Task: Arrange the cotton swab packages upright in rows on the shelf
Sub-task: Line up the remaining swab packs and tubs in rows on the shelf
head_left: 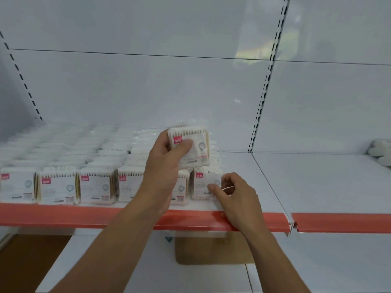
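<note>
Several cotton swab packages (57, 186) stand upright in rows on the white shelf (275, 187), filling its left part back to the wall. My left hand (167, 157) holds one clear package with a red label (197, 144) in the air above the front row, thumb across its face. My right hand (234, 193) pinches the right edge of the rightmost front package (204, 185), which stands on the shelf near the front lip.
The shelf has an orange-red front strip (63, 214). Slotted uprights (264, 98) divide it from the neighbouring bay, where white packs (380, 151) lie at the far right. A brown cardboard box (211, 248) sits below on the lower shelf.
</note>
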Tool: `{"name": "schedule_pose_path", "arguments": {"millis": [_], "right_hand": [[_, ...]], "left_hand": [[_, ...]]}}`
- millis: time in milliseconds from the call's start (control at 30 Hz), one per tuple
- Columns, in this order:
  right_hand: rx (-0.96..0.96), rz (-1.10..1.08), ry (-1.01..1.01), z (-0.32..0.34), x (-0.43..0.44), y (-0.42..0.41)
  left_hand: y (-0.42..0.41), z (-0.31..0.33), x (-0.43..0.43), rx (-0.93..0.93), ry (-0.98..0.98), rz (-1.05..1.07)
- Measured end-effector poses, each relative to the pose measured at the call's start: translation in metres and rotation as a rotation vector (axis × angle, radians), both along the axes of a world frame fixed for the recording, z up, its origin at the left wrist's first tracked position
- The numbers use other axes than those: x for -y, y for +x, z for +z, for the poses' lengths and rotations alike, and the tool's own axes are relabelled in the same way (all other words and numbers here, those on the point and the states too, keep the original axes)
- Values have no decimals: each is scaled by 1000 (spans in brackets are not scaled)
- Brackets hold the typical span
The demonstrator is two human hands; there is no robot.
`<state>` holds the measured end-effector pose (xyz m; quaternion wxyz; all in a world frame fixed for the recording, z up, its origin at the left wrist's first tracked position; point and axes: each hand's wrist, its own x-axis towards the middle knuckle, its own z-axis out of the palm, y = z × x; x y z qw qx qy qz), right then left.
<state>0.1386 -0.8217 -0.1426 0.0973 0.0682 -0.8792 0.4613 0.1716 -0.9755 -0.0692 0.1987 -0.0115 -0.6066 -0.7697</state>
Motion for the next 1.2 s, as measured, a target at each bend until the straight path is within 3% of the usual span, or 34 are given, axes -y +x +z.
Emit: {"name": "schedule_pose_path", "arguments": {"millis": [100, 267, 600, 667, 800, 900, 1033, 1200], "right_hand": [[21, 46, -83, 4, -9, 5], [-146, -9, -368, 41, -29, 8], [-161, 106, -462, 82, -56, -39], [-164, 90, -495, 83, -66, -55], [-106, 12, -491, 70, -79, -103], [-61, -3, -383, 52, -73, -137], [-17, 16, -247, 35, -58, -168], [60, 63, -184, 10, -42, -191]], "left_hand": [[-4, 1, -7, 13, 4, -56], [-15, 4, -25, 54, -33, -110], [-62, 21, -65, 30, -180, -221], [-78, 25, -64, 66, -308, -172], [-106, 24, -49, 136, -927, 71], [-118, 13, -41, 281, -1271, 54], [-131, -1, -33, 358, -1492, 64], [-133, -7, -32, 365, -1527, 73]]}}
